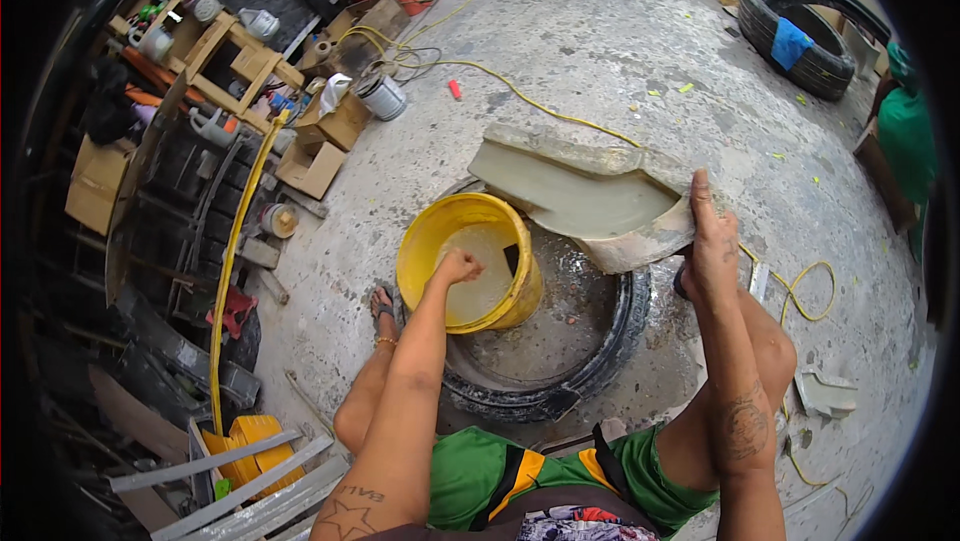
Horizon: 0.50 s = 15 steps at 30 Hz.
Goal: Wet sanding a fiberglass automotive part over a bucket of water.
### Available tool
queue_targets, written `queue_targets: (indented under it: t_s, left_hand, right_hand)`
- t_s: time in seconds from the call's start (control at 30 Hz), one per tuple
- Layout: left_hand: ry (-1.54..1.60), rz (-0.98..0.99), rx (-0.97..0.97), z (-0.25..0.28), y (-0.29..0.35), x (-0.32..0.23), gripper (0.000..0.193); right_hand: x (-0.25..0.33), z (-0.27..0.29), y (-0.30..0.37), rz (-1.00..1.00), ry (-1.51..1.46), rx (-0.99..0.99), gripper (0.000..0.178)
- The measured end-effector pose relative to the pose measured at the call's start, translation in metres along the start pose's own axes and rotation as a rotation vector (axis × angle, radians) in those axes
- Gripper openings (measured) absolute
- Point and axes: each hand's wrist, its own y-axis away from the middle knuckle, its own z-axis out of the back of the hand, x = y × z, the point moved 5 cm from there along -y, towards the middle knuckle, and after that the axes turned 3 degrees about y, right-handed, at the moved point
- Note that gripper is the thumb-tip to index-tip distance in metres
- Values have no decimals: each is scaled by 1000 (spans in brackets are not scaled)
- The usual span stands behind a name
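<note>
My right hand (713,241) grips the right end of a grey, trough-shaped molded piece (590,199), thumb over its edge. Its hollow side faces up, and the piece is held tilted, its far left end beside a bucket. That yellow bucket (412,271) holds cloudy, greyish water. Over the water inside the rim is my left hand (460,266), fingers curled closed; what they may hold is hidden. A small black rectangular patch (511,259) shows at the bucket's right inner wall. The bucket stands within a black tire (622,341) lying flat between my legs.
Another tire (825,71) with a blue cloth (791,43) lies far right. A yellow cord (540,101) crosses the concrete floor. Boxes (312,169), a metal can (381,97) and wooden racks (215,46) crowd the left. Metal strips (235,496) lie near left; a broken grey piece (826,394) lies right.
</note>
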Motion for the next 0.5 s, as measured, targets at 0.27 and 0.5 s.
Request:
queue_targets:
  t_s: [0.27,0.5]
  left_hand:
    - [853,712,-83,-87,-6,61,28]
    - [1026,-412,-52,10,61,-272,43]
  right_hand:
    - [9,-2,9,-100,15,1,82]
    - [-8,-42,10,25,-16,17,65]
